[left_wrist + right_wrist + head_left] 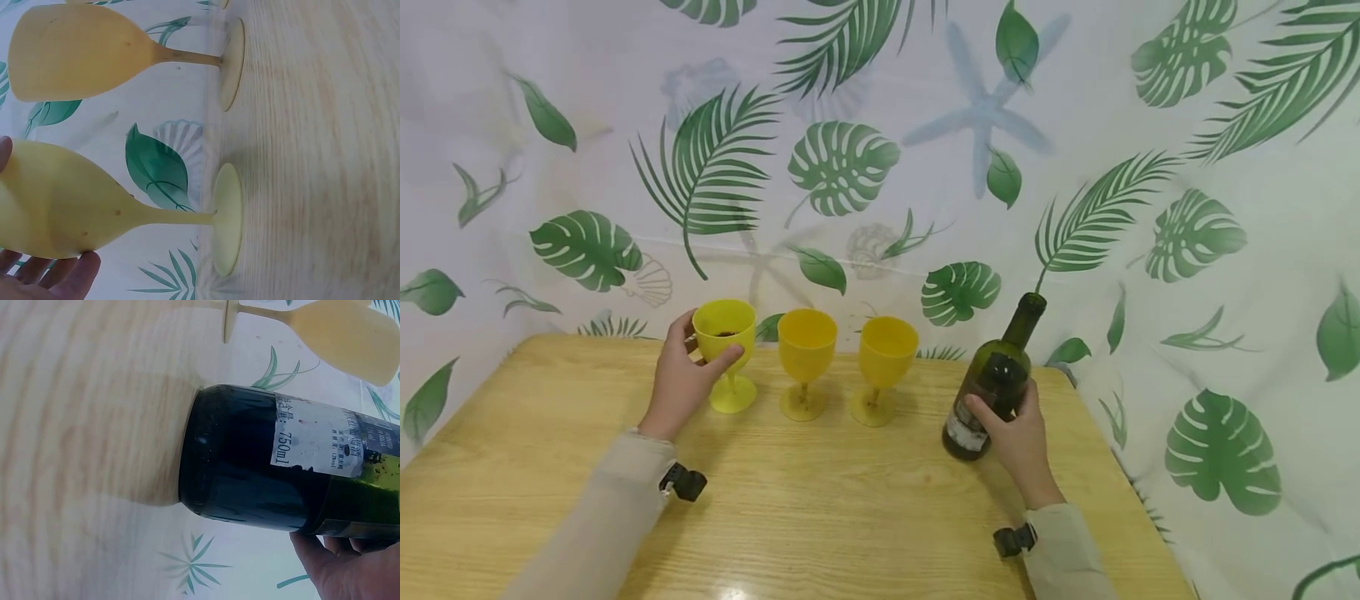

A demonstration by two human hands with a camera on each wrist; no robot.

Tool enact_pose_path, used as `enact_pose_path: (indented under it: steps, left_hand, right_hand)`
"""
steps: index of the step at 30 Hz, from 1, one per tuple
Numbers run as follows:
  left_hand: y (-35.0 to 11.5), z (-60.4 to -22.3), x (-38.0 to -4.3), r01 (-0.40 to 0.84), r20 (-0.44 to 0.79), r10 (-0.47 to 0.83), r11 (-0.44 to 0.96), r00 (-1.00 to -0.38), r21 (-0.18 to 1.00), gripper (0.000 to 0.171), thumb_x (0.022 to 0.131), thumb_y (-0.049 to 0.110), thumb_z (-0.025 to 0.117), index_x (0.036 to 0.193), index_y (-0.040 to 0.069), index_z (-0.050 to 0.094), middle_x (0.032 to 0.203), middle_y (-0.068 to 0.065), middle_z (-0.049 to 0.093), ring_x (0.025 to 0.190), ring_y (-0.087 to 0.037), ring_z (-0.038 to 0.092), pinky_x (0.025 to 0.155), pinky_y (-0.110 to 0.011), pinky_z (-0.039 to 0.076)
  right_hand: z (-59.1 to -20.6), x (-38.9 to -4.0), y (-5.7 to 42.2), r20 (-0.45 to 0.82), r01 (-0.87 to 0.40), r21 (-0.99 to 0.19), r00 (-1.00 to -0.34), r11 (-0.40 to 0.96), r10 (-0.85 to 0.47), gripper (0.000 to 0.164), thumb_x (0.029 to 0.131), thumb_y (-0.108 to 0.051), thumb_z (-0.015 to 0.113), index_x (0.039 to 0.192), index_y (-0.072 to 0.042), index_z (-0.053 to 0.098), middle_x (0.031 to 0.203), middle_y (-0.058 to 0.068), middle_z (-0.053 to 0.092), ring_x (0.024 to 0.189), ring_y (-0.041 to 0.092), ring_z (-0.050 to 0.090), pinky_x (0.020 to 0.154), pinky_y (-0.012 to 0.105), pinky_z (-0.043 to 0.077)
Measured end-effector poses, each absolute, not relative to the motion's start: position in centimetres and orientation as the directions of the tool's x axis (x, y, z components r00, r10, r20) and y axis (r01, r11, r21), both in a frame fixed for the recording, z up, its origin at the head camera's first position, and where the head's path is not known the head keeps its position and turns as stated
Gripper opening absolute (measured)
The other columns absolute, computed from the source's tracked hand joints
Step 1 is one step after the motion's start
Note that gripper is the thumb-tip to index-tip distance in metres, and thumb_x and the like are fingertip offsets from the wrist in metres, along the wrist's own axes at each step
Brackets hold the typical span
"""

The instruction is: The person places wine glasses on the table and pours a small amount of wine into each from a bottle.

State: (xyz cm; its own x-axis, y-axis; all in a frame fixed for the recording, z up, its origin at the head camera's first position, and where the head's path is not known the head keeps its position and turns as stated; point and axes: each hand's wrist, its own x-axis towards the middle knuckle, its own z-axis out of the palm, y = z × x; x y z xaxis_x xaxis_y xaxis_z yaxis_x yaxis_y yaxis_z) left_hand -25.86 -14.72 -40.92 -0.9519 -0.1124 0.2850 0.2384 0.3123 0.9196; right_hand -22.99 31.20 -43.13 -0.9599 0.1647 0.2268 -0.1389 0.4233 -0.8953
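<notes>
At the left of the head view, my left hand (683,375) grips the bowl of a bright yellow goblet (733,392) with some dark liquid inside. In the left wrist view its round foot is down at the wooden surface, fingers curled about the bowl. On the right, my right hand (1018,437) holds a dark green wine bottle (1015,329) around its body, below the open neck. The bottle stands with its base at the table, and its torn white label (319,434) reads 750ml. Two orange-yellow goblets, a middle one (807,342) and a right one (888,350), stand between the hands.
All of this sits on a light wooden table (820,508), the goblets in a row near its back edge. Behind hangs a white curtain (880,250) printed with green leaves. A small black camera (685,482) is strapped on the left wrist, another camera (1015,540) on the right.
</notes>
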Motion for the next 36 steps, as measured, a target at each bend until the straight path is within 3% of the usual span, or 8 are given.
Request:
enact_pose_path:
  steps: [7,12,16,20,26,31,36]
  left_hand:
    - [-13.3,-40.9,-24.2,0.256,0.342,-0.211,0.350,-0.916,0.901,0.109,0.090,0.034,0.082,0.166,0.015,0.007,0.164,-0.021,0.022,0.148,-0.040,0.032,0.120,-0.056,0.032]
    - [-11.1,-40.8,-22.8,0.401,0.526,-0.234,0.425,-0.817,0.811,0.103,0.085,0.025,0.087,0.162,0.010,0.021,0.158,-0.017,0.032,0.146,-0.033,0.033,0.121,-0.053,0.030]
    - [-8.8,-40.9,-21.6,0.517,0.621,-0.139,0.432,-0.771,0.739,0.091,0.083,0.023,0.088,0.156,0.006,0.035,0.153,-0.013,0.040,0.141,-0.033,0.039,0.117,-0.056,0.032]
    - [-6.9,-41.3,-20.9,0.500,0.554,-0.026,0.399,-0.832,0.769,0.089,0.084,0.030,0.088,0.156,0.012,0.039,0.154,-0.010,0.041,0.141,-0.032,0.040,0.116,-0.056,0.033]
    - [-5.9,-42.1,-21.9,0.329,0.333,0.047,0.336,-0.942,0.883,0.093,0.090,0.032,0.084,0.161,0.010,0.027,0.161,-0.016,0.031,0.146,-0.038,0.035,0.120,-0.055,0.032]
    - [-5.7,-43.0,-23.3,0.264,0.257,0.062,0.279,-0.964,0.923,0.099,0.094,0.033,0.079,0.164,0.006,0.015,0.167,-0.020,0.020,0.151,-0.043,0.028,0.122,-0.058,0.028]
    - [-5.8,-44.2,-25.2,0.226,0.222,0.045,0.219,-0.974,0.949,0.102,0.094,0.036,0.078,0.166,0.010,0.011,0.168,-0.018,0.020,0.153,-0.039,0.026,0.124,-0.053,0.026]
  right_hand:
    - [-43.3,-22.6,31.1,0.233,-0.147,-0.895,-0.959,0.422,0.161,0.088,0.094,-0.038,0.078,0.160,-0.015,0.026,0.155,0.016,0.044,0.146,0.036,0.041,0.117,0.060,0.036]
    - [-43.4,-22.7,31.5,0.245,-0.156,-0.893,-0.955,0.422,0.166,0.088,0.093,-0.038,0.078,0.160,-0.014,0.026,0.154,0.016,0.044,0.146,0.036,0.040,0.117,0.061,0.036]
    - [-43.4,-22.8,31.6,0.247,-0.156,-0.895,-0.953,0.418,0.174,0.089,0.092,-0.039,0.079,0.160,-0.015,0.026,0.155,0.015,0.044,0.146,0.035,0.040,0.117,0.060,0.036]
    - [-43.2,-22.9,31.6,0.244,-0.156,-0.898,-0.955,0.412,0.169,0.089,0.092,-0.039,0.079,0.160,-0.015,0.027,0.154,0.015,0.044,0.146,0.035,0.041,0.117,0.060,0.036]
    - [-43.1,-22.9,31.5,0.238,-0.150,-0.894,-0.958,0.422,0.162,0.087,0.093,-0.037,0.078,0.159,-0.012,0.027,0.154,0.017,0.044,0.146,0.036,0.041,0.117,0.059,0.036]
    - [-43.1,-23.0,31.7,0.232,-0.148,-0.895,-0.960,0.421,0.156,0.089,0.093,-0.038,0.078,0.161,-0.013,0.025,0.155,0.017,0.044,0.146,0.035,0.041,0.117,0.059,0.036]
    - [-43.0,-23.0,31.6,0.229,-0.143,-0.892,-0.961,0.430,0.155,0.089,0.093,-0.038,0.079,0.160,-0.013,0.026,0.155,0.018,0.044,0.145,0.036,0.042,0.117,0.059,0.037]
